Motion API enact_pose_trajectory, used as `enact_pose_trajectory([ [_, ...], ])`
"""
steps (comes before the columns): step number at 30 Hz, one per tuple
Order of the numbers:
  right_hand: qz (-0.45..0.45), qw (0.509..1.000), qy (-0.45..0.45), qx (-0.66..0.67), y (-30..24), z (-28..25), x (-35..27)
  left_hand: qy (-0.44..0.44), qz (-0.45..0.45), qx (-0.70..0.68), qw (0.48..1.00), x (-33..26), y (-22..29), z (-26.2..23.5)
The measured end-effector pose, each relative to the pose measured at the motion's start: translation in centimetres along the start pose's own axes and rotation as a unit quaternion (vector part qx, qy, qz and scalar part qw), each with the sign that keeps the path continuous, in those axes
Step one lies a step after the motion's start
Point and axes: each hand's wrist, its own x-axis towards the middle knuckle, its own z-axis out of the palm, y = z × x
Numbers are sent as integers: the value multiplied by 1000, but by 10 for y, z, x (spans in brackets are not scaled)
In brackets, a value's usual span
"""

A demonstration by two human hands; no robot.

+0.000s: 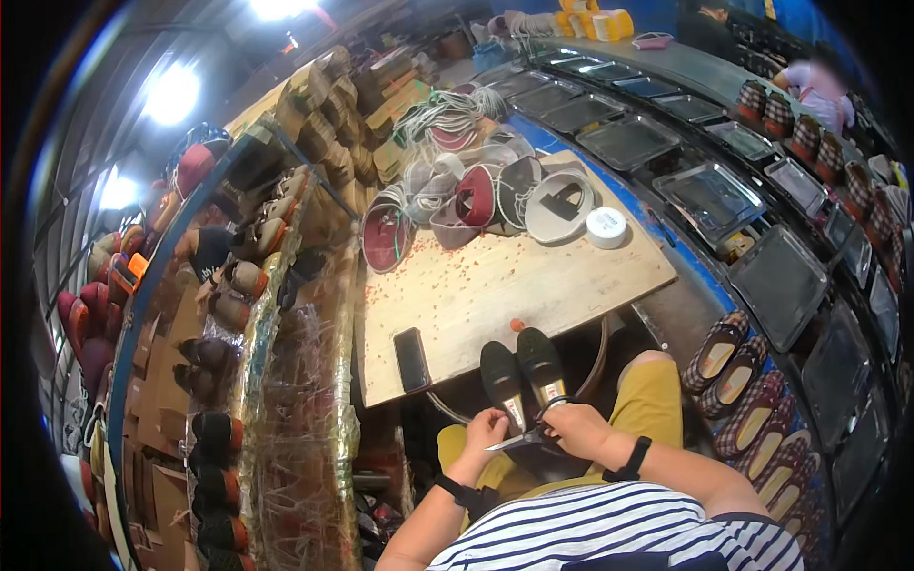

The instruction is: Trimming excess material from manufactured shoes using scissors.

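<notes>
A pair of dark slip-on shoes, the left shoe (499, 369) and the right shoe (540, 354), lies in front of me with toes against the table edge and light insoles showing. My right hand (579, 430) is closed round the handles of a pair of scissors (515, 442), whose blades point left below the shoes' heels. Beside the left shoe's heel, my left hand (485, 431) is closed in a pinch near the blade tips. Whatever lies between its fingertips is too small to make out.
A wooden table (495, 305) bears a phone (411, 361), a white round tub (606, 227) and a heap of shoe uppers (466, 195). On my right runs a rack of metal trays (781, 285) with checked shoes (719, 352). Shelves of dark shoes (217, 430) stand left.
</notes>
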Motion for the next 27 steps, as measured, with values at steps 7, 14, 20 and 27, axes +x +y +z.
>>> enact_pose_trajectory([
  [7, 123, 992, 3, -39, 2, -28, -25, -102, 16, 215, 971, 44, 85, 17],
  [14, 232, 963, 140, 19, 9, -40, -33, 46, 104, 248, 962, 54, 45, 40],
  [20, 318, 940, 69, 99, -6, -47, -27, 48, -6, -180, 982, 0, 56, 2],
  [27, 204, 977, -30, 63, -18, -36, 4, -3, -171, -365, 915, -20, 23, -21],
])
